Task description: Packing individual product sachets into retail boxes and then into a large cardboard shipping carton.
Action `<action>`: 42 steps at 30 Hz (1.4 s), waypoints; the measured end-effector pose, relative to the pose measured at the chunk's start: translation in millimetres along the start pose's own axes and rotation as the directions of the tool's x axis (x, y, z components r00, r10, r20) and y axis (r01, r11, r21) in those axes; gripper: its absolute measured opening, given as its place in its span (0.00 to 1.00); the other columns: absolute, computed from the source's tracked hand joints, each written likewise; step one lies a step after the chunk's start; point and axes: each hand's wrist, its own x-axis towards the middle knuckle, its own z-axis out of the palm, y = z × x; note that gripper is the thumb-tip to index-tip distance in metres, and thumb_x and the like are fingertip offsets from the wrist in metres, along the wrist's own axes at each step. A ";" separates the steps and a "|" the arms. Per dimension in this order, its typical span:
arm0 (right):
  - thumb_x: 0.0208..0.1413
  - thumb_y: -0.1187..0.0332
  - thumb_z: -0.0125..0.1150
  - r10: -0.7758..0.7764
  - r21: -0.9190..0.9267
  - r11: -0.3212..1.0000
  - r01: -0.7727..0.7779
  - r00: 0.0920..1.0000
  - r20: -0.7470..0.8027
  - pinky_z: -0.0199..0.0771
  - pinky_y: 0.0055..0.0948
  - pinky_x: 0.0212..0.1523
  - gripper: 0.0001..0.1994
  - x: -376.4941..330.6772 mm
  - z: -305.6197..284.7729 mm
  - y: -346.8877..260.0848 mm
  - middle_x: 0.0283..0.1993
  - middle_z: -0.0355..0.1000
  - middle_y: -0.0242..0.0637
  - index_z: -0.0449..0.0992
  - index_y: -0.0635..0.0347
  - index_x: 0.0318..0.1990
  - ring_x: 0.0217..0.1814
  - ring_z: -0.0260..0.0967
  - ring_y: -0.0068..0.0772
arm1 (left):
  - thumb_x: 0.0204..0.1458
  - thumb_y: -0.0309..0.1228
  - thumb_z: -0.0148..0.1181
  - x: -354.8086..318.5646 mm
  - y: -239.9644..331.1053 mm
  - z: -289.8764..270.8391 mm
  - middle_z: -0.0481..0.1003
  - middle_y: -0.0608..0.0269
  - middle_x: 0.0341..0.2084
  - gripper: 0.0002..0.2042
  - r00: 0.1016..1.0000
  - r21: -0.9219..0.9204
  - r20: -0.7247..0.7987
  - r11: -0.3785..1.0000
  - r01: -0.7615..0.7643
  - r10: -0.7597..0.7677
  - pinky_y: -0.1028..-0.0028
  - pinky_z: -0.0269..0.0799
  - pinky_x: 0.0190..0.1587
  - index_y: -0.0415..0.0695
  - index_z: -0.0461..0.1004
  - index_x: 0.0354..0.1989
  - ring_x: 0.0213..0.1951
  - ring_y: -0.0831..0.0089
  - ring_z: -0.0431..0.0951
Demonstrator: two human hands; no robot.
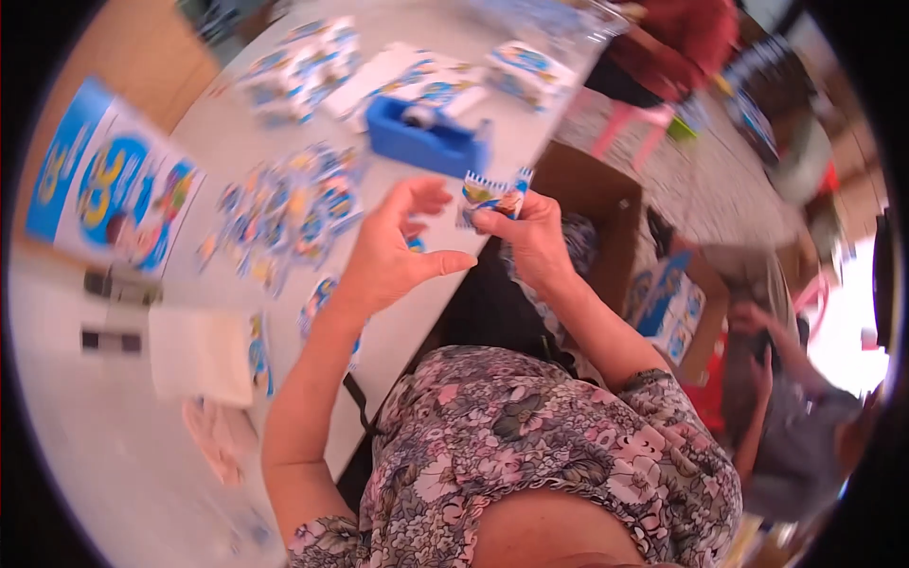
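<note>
The right hand (pixel 530 227) pinches a small colourful packet (pixel 492 194) between thumb and fingertips, fingers closed on its lower edge; the left hand (pixel 398 251) hangs just beside it, fingers spread and curled, thumb out, holding nothing, though it is close to the packet's left edge. This looks like the handling of one packet taken from a pile; a second grip would need the left thumb and forefinger to close on the free edge. Beyond the hands a blue tape dispenser (pixel 426 137) sits on the pale surface (pixel 114 454); left of them lies a scatter of similar packets (pixel 284 208); right of them stands an open cardboard box (pixel 597 204), with another person's arm (pixel 757 398) farther right.
</note>
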 end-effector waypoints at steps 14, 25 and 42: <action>0.50 0.76 0.69 -0.166 0.072 0.975 0.211 0.902 -0.398 0.74 0.19 0.42 0.11 -57.7 -153.9 -23.5 0.40 0.75 0.24 0.79 0.61 0.42 0.40 0.71 0.14 | 0.49 0.17 0.65 81.0 -58.6 203.0 0.78 0.69 0.31 0.08 0.900 -0.366 0.422 0.888 0.277 -0.106 0.84 0.70 0.35 0.41 0.75 0.35 0.32 0.86 0.75; 0.49 0.79 0.68 -0.152 -0.108 0.988 0.114 0.867 -0.474 0.72 0.22 0.49 0.12 -95.0 -223.5 -9.0 0.46 0.75 0.31 0.76 0.63 0.42 0.46 0.71 0.19 | 0.47 0.17 0.67 81.6 -65.7 264.4 0.78 0.72 0.26 0.07 0.753 -0.257 0.633 0.869 0.423 -0.179 0.83 0.71 0.33 0.38 0.80 0.35 0.30 0.88 0.74; 0.49 0.76 0.69 -0.319 -0.061 0.932 0.357 0.730 -0.605 0.71 0.29 0.51 0.13 -93.4 -232.0 -10.4 0.47 0.75 0.36 0.76 0.64 0.43 0.49 0.71 0.26 | 0.53 0.25 0.65 80.8 -74.3 281.3 0.78 0.70 0.28 0.06 0.705 -0.213 0.624 0.795 0.568 -0.337 0.82 0.73 0.31 0.36 0.80 0.37 0.30 0.84 0.76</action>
